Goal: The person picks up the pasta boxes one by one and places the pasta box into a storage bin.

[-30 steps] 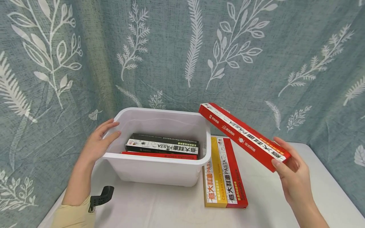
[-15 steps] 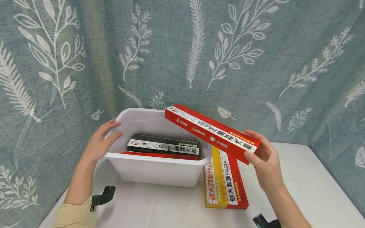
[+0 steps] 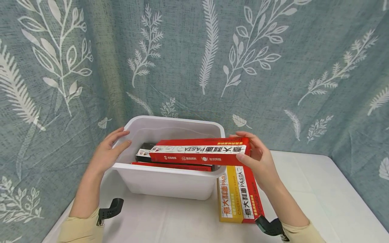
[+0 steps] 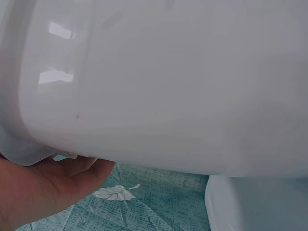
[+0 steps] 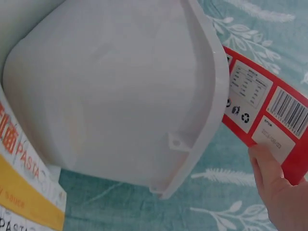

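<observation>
My right hand [image 3: 258, 162] grips the right end of a red pasta box [image 3: 197, 155]. Tilted slightly, that box reaches over the right rim of a white plastic bin [image 3: 164, 182], its far end above the contents. Inside lie a black pasta box [image 3: 145, 152] and a red tomato sauce pasta box [image 3: 173, 166], both partly covered by the held one. At the bin's left rim my left hand [image 3: 106, 153] holds on, thumb toward the inside. In the right wrist view, the thumb presses the held box's label side [image 5: 250, 86].
Right of the bin, a yellow chicken curry pasta box [image 3: 232, 199] and a red tomato sauce pasta box [image 3: 250, 195] lie side by side on the white-covered table [image 3: 152, 222]. A patterned blue-green curtain [image 3: 182, 67] hangs close behind the bin.
My right hand has carried the red pasta box leftward from the table's right side to over the bin, and the box has become more level. My left hand has stayed at the rim.
</observation>
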{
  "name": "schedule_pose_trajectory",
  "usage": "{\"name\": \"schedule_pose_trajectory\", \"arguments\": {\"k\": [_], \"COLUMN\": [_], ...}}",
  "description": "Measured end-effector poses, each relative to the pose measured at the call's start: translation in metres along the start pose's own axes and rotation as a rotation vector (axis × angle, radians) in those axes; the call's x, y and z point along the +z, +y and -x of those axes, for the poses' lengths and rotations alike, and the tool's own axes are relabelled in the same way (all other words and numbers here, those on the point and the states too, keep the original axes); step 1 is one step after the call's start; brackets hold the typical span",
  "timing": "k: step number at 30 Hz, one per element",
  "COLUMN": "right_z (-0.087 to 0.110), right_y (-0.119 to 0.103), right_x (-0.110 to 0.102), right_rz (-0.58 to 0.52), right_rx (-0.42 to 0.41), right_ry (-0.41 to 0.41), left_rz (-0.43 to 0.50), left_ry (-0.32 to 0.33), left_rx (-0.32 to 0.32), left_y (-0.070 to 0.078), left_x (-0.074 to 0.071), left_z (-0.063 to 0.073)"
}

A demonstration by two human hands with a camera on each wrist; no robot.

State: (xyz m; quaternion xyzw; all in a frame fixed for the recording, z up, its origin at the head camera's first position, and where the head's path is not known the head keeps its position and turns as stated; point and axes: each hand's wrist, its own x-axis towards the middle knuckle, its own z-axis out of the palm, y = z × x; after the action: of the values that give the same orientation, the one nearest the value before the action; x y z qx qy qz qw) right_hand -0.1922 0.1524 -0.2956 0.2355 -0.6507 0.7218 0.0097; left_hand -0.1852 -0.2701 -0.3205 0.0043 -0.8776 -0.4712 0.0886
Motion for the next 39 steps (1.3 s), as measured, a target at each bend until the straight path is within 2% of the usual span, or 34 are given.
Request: {"name": "schedule_pose_trajectory", "arguments": {"k": [12, 23, 27, 30, 34, 36, 39], "right_z": [-0.026, -0.033, -0.033, -0.032, -0.031, -0.031, -0.031], "right_y": [0.013, 0.016, 0.018, 0.021, 0.023, 0.023, 0.023], "right_x": [0.017, 0.028, 0.031, 0.032, 0.032, 0.031, 0.029], "right_rz": [-0.011, 0.0, 0.07, 0.191, 0.363, 0.388, 0.37], "right_rx": [0.037, 0.102, 0.126, 0.134, 0.074, 0.04, 0.018], "right_ry": [-0.109, -0.165, -0.198, -0.207, -0.219, -0.218, -0.196], "left_rz": [-0.014, -0.01, -0.014, -0.014, -0.01, -0.002, -0.001], "left_ry": [0.003, -0.005, 0.0, -0.002, -0.005, -0.008, -0.007], "left_rx": [-0.01, -0.016, -0.016, -0.024, -0.03, -0.032, -0.034], "left_y": [0.0, 0.0, -0.001, -0.001, -0.001, -0.001, 0.0], "left_x": [0.001, 0.001, 0.001, 0.001, 0.001, 0.001, 0.001], "left_z": [0.0, 0.001, 0.0, 0.001, 0.001, 0.001, 0.001]}}
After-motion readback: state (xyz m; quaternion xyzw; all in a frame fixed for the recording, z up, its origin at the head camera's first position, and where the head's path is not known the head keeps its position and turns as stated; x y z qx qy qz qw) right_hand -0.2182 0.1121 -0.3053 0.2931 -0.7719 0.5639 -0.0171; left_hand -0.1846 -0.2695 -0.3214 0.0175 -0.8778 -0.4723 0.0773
